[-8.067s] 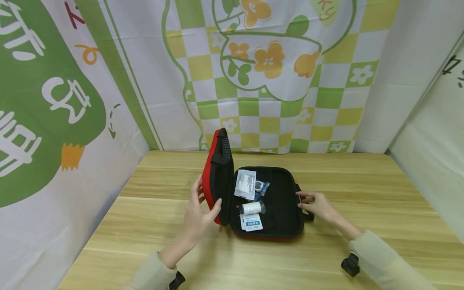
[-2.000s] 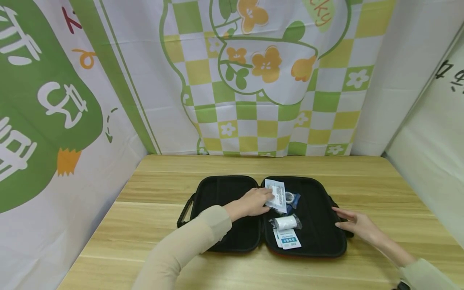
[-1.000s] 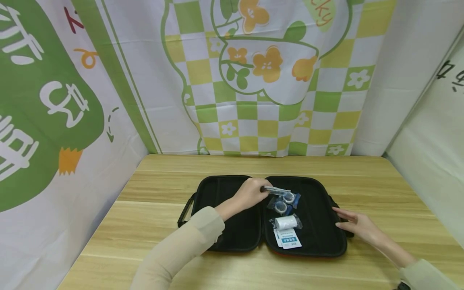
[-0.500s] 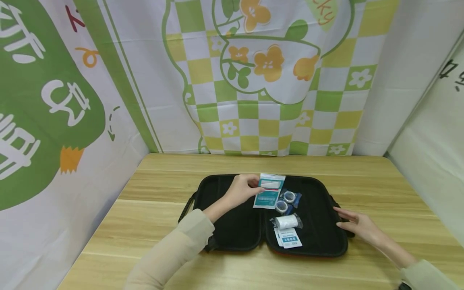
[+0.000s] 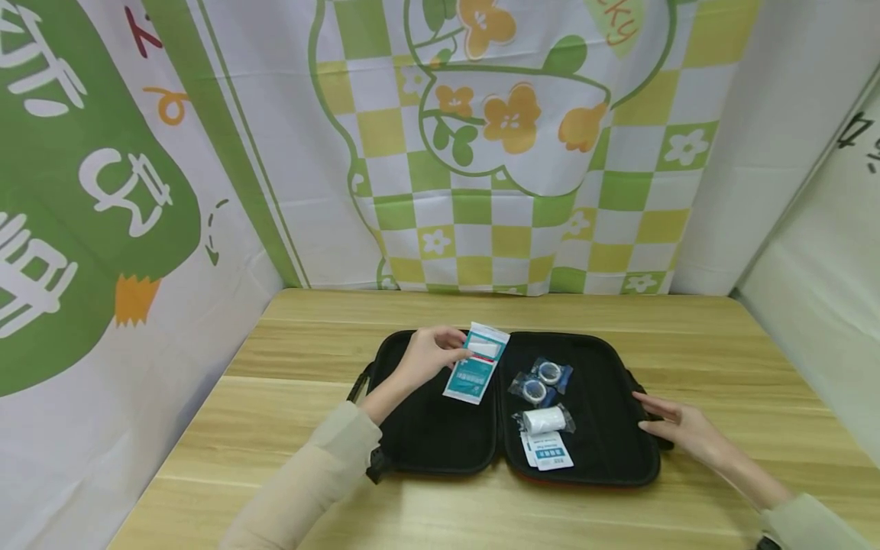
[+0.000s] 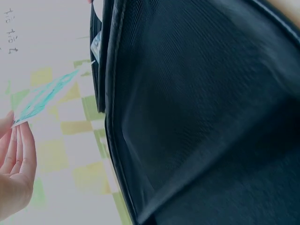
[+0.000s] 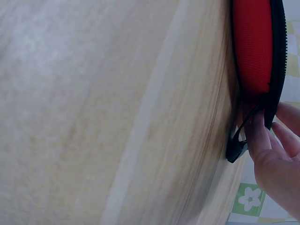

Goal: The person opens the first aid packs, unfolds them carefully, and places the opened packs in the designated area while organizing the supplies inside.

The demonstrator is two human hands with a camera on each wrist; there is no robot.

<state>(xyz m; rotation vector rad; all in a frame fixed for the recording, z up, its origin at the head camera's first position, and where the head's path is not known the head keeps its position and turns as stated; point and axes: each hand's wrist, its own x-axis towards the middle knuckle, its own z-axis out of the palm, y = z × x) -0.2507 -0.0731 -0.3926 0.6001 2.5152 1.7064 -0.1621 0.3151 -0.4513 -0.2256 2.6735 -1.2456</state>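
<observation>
My left hand (image 5: 422, 355) pinches a flat teal-and-white packet (image 5: 474, 374) by its upper left edge, tilted above the left half of a black-lined zip case (image 5: 440, 435). In the left wrist view, the packet (image 6: 47, 96) appears nearly edge-on at the fingertips. The case lies unfolded, both halves flat on the table. At its right edge my right hand (image 5: 687, 435) holds the rim beside the strap. The right wrist view shows the fingers on either side of the edge of the red shell (image 7: 253, 51), near a black zip pull (image 7: 236, 149).
In the right half lie two wrapped tape rolls (image 5: 534, 392), a white bandage roll (image 5: 545, 420) in clear wrap and small alcohol pad sachets (image 5: 551, 454). The wooden table (image 5: 742, 367) meets a patterned curtain (image 5: 509, 252) at the back.
The case's lid, earlier held up by my left hand, now lies flat. My left hand has lifted the packet off the tape rolls, turned its teal side up and moved it left.
</observation>
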